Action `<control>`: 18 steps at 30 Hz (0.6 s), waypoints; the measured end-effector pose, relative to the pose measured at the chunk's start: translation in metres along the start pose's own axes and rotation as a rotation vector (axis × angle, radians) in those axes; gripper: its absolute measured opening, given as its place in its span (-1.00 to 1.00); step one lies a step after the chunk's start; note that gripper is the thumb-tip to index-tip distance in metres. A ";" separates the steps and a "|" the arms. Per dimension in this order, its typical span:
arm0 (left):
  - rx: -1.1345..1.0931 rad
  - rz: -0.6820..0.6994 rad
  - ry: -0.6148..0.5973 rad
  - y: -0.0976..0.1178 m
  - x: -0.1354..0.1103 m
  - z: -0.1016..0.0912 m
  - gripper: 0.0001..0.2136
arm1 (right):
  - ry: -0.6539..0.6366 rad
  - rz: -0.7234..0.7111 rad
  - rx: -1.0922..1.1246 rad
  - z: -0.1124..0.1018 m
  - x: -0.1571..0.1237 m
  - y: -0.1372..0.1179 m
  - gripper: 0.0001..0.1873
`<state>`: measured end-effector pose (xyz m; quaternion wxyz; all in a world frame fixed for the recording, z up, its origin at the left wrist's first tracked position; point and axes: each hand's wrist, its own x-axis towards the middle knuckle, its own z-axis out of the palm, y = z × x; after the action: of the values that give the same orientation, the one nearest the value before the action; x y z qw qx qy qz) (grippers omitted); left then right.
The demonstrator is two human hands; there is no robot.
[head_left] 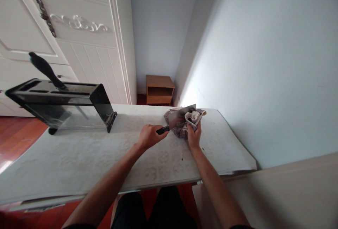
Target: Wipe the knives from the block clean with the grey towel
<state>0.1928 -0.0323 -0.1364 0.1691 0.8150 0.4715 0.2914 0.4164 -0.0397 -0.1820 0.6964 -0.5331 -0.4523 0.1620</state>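
My left hand (151, 136) is wrapped round the black handle of a cleaver (176, 119), whose broad blade is tilted up to the right. In my right hand (194, 135) a bunched, patterned cloth (192, 116) is gripped against the right part of the blade. More of the cloth lies behind and below the blade on the table. The fingertips of my right hand are partly hidden by the cloth.
A knife block (59, 95) with clear sides and one black-handled tool stands at the left of the white-covered table (118, 158). The wall (277, 63) borders the right side. Beyond the table is a small wooden cabinet (160, 81); a white wardrobe (87, 53) rises at the left.
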 end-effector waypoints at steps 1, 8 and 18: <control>-0.035 -0.016 0.000 0.000 0.001 -0.002 -0.66 | 0.029 0.009 0.015 0.000 0.001 -0.001 -0.49; -0.249 -0.103 -0.094 -0.011 0.008 -0.017 -0.62 | 0.259 0.207 0.354 0.002 0.008 -0.001 -0.58; -0.460 -0.253 -0.329 -0.041 0.013 -0.051 -0.62 | 0.170 0.518 0.603 -0.007 0.020 0.004 -0.79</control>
<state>0.1375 -0.0004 -0.1155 0.4580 0.7264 0.4572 0.2314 0.4340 -0.0285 -0.1764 0.7926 -0.4128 -0.1760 0.4129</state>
